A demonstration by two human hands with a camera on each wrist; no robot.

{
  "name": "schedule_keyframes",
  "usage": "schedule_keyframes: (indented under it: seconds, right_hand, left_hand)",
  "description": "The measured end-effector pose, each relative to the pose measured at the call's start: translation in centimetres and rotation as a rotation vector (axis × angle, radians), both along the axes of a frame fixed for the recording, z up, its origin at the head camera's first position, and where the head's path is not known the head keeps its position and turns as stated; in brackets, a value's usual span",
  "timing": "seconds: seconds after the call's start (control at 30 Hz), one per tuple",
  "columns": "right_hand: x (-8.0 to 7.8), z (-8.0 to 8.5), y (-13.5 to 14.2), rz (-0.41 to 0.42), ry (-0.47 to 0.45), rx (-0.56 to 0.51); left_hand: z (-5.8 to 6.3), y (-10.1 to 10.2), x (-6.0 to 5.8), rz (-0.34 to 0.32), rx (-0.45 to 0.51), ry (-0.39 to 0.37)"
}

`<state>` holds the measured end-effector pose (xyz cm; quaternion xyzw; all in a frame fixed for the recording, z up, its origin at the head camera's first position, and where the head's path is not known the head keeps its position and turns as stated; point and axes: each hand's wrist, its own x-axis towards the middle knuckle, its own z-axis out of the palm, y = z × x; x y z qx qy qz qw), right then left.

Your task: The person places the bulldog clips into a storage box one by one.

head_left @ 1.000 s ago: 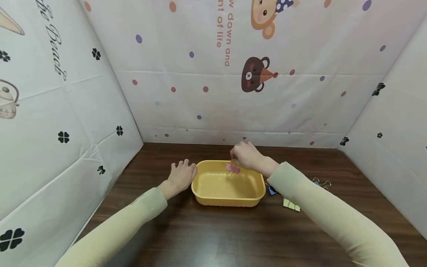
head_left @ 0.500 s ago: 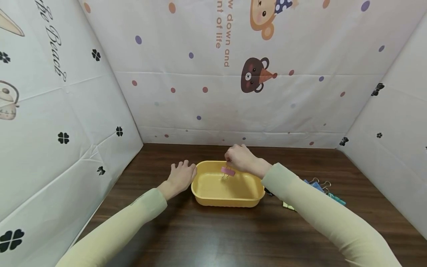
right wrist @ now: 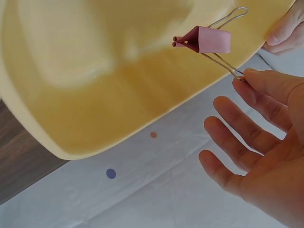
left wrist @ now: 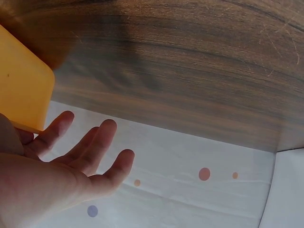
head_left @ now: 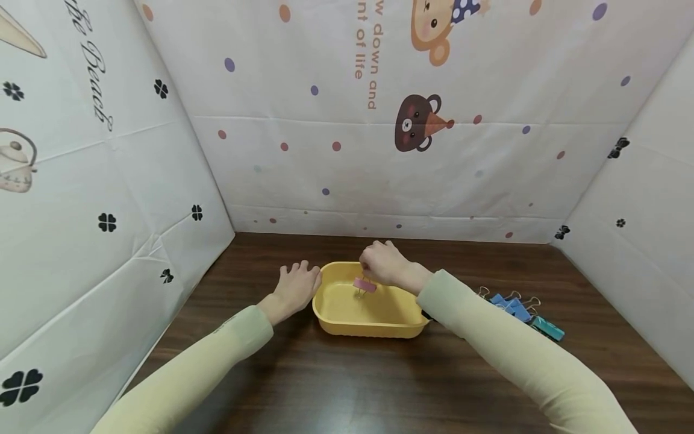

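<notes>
A pink binder clip [right wrist: 213, 40] hangs over the yellow plastic basin [head_left: 347, 328], one wire handle pinched between thumb and index finger of my right hand [head_left: 382, 263]. The other right-hand fingers are spread apart in the right wrist view. At the basin's left end, my left hand [head_left: 295, 284] grips the rim; in the right wrist view its thumb lies over the inner side with a finger outside. Its remaining fingers [left wrist: 102, 142] stay loosely extended beside the basin wall [left wrist: 23, 85] in the left wrist view.
Right of the basin lie blue binder clips [head_left: 512, 306] and a teal binder clip [head_left: 547, 328] on the dark wood table [head_left: 358, 392]. My right sleeve [head_left: 488, 325] covers part of that area. Printed white sheets [head_left: 303, 169] enclose the back and sides.
My right hand has moved left and slightly toward me with the pink binder clip, over the basin's left half. More of the blue and teal clips shows now. The left hand has stayed put.
</notes>
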<state>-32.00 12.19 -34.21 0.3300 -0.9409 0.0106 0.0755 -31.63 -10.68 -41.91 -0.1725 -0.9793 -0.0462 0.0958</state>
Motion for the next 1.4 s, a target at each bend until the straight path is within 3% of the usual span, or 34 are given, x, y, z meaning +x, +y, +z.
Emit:
schedule_keyframes:
  seconds: [0.47, 0.73, 0.9, 1.4]
  right_hand:
    - [-0.2, 0.1, -0.1, 0.019, 0.017, -0.006]
    - [-0.1, 1.2, 0.4, 0.026, 0.02, -0.025]
    - [-0.1, 2.0, 1.8, 0.025, 0.02, -0.068]
    - [-0.8, 3.2, 8.5, -0.09, -0.025, -0.125]
  left_hand:
    - [0.1, 0.2, 0.0, 0.008, -0.01, -0.005]
    - [0.1, 0.1, 0.1, 0.017, -0.008, -0.003]
    - [0.1, 0.1, 0.1, 0.014, -0.002, -0.007]
    - [0.1, 0.2, 0.0, 0.012, -0.014, -0.02]
